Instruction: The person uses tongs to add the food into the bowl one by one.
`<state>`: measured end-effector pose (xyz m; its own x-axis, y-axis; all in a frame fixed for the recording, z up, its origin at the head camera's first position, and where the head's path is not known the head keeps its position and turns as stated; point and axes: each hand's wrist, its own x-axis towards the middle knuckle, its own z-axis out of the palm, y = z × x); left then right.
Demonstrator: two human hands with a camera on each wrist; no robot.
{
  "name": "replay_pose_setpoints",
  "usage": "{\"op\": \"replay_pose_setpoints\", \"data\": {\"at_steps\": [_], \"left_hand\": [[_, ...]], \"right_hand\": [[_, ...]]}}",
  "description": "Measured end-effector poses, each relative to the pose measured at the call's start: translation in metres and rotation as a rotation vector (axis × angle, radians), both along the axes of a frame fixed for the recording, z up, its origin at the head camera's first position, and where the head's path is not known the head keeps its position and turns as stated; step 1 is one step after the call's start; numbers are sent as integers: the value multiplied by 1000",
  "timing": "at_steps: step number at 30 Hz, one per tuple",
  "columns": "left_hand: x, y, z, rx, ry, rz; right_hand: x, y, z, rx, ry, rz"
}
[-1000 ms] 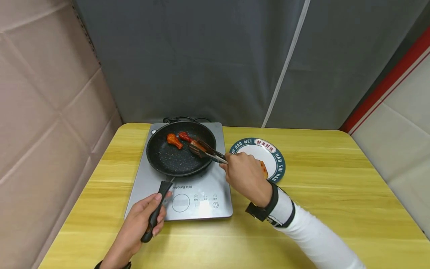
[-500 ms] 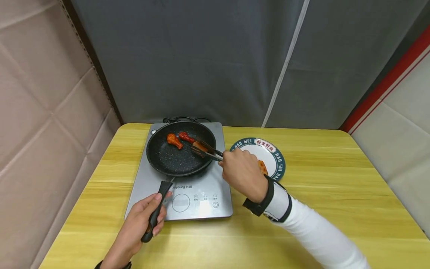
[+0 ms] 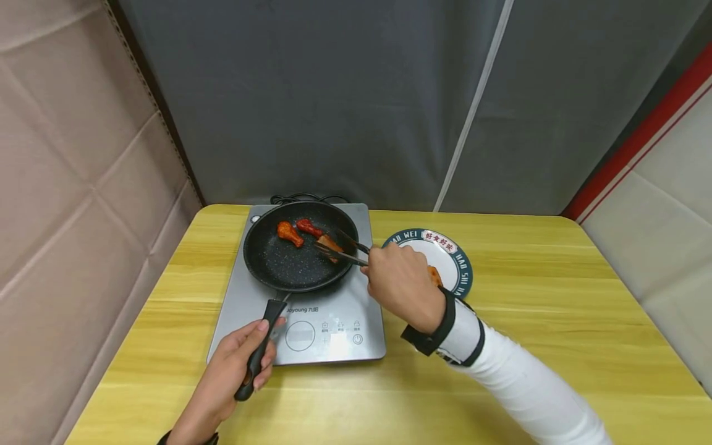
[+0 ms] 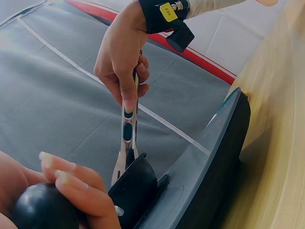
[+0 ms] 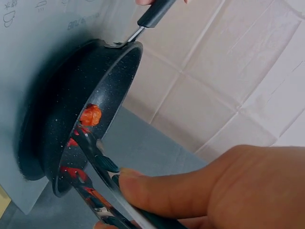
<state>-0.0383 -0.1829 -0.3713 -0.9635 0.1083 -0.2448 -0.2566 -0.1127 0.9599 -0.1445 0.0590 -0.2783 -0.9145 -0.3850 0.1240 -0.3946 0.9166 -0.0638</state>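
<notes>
My left hand grips the black handle of a speckled frying pan. In the right hand is a pair of metal tongs with dark inlays, tips reaching into the pan's right side. The tong arms stand apart, one on each side of a brownish piece of food. Left of it lie an orange-red chicken drumstick and a darker red piece. In the right wrist view, the thumb presses along one arm of the tongs, and the pan wall hides part of the food.
The pan stands on a silver induction cooker with a black cord behind it. A white plate with a dark green lettered rim is to the right, holding browned food partly hidden by the right wrist. A grey curtain closes the back.
The right hand has shifted slightly left and the tongs have spread wider around the brownish piece. The left hand, pan and other food stay in place.
</notes>
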Motion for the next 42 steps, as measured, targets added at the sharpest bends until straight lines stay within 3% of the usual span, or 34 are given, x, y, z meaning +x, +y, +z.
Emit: {"op": "replay_pose_setpoints", "data": {"at_steps": [4, 8, 17, 22, 31, 36, 42], "left_hand": [[-1, 0, 0, -2, -3, 0], [-2, 1, 1, -2, -2, -3], [-2, 1, 1, -5, -17, -7], [-1, 0, 1, -10, -30, 8], [-1, 0, 0, -15, -14, 8], [-1, -1, -1, -16, -21, 8], [-1, -1, -2, -13, -16, 7]], "right_hand": [[1, 5, 3, -9, 30, -11], [1, 17, 6, -101, 38, -14], [-7, 73, 3, -275, 105, -68], [-8, 103, -12, -245, 65, -91], [-13, 150, -44, -164, -36, -31], [-7, 168, -51, -149, -90, -66], [7, 184, -62, -176, -100, -45]]}}
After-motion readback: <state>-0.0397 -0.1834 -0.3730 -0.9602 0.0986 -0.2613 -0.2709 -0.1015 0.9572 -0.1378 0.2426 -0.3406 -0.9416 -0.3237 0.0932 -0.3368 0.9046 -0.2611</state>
